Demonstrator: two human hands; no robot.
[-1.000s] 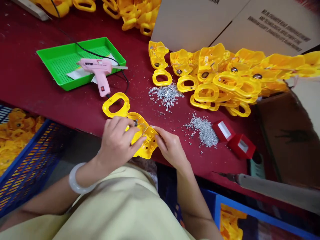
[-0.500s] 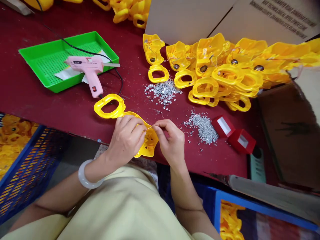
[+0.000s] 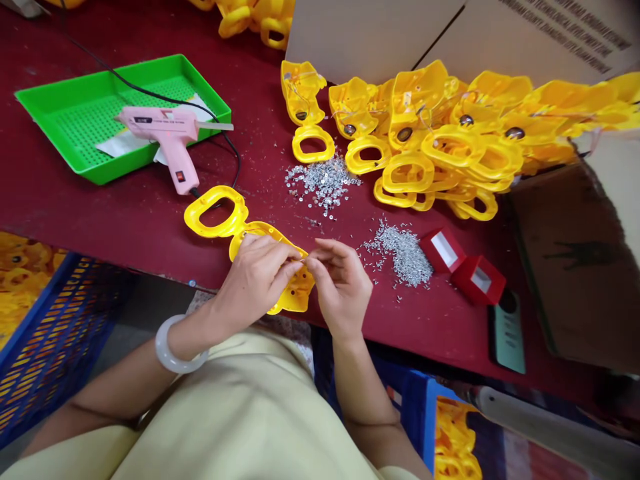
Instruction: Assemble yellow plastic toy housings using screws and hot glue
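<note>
A yellow plastic shell (image 3: pixel 296 293) with an oval loop handle (image 3: pixel 196 215) lies hollow side up at the table's front edge. Over its middle rests my left hand (image 3: pixel 257 277), closed, with thumb and forefinger pinched. My right hand (image 3: pixel 344 287) is closed too, its thumb and forefinger meeting the left fingertips above the shell's right edge. Between the two pinches shows a bit of thin wire (image 3: pixel 304 261); most of it is hidden by my fingers. The left hand covers the shell's centre.
A pink glue gun (image 3: pixel 175 137) leans on a green tray (image 3: pixel 95 175) at left. Small washer-like metal pieces (image 3: pixel 323 180) and screws (image 3: pixel 405 257) lie in heaps. Beyond are stacked yellow shells (image 3: pixel 420 93). Red boxes (image 3: pixel 479 280), a phone (image 3: pixel 507 337) and a carton (image 3: pixel 580 267) stand right.
My fingertips stay together, shifted slightly right over the shell, and less of the wire shows between them. The whole view has shifted a little, bringing more of the phone into sight.
</note>
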